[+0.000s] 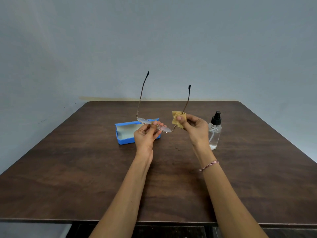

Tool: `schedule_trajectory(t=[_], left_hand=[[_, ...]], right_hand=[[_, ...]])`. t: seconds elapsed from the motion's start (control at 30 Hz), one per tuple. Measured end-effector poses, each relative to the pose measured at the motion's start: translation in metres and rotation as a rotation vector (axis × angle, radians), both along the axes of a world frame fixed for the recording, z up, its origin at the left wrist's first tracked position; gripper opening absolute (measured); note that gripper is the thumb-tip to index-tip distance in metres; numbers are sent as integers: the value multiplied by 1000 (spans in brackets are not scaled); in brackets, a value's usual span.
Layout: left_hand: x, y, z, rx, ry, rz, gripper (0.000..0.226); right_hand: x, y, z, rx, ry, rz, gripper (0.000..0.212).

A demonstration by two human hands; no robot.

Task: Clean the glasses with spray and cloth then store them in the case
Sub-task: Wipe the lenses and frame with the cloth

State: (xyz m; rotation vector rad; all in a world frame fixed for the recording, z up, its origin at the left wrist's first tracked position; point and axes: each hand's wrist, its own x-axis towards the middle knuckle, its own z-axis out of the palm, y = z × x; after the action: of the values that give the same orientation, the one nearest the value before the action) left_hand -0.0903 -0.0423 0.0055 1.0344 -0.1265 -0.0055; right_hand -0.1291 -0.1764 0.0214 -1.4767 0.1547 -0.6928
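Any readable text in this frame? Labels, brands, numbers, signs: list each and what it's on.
None can be read in this frame.
The bottle is clear and shows no label.
The case is plain blue and shows no print.
On the glasses, any marking on the frame is too small to tell.
The cloth is bunched up and shows no print.

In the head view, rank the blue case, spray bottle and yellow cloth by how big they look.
1. blue case, partly behind the left hand.
2. spray bottle.
3. yellow cloth, bunched in the right hand grip and held up off the table, so its nearness to the camera leaves its true size unsure.
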Motion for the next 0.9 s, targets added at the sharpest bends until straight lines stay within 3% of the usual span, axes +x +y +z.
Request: schedule_trajectory(t=[0.3, 0.4, 0.63, 0.9], left_hand=[[-2, -2, -3, 110, -24, -47, 10], [-4, 0, 0, 62, -37, -25, 8], [1, 3, 1, -5, -5, 92, 7], [-1, 2, -1, 67, -6, 15, 14]], right_hand=[[-10, -8, 14, 174, -250, -152, 10], [-5, -8, 9, 135, -165, -91, 9], [-2, 1, -4, -251, 131, 151, 11], [-3, -7, 3, -69, 36, -6, 16]])
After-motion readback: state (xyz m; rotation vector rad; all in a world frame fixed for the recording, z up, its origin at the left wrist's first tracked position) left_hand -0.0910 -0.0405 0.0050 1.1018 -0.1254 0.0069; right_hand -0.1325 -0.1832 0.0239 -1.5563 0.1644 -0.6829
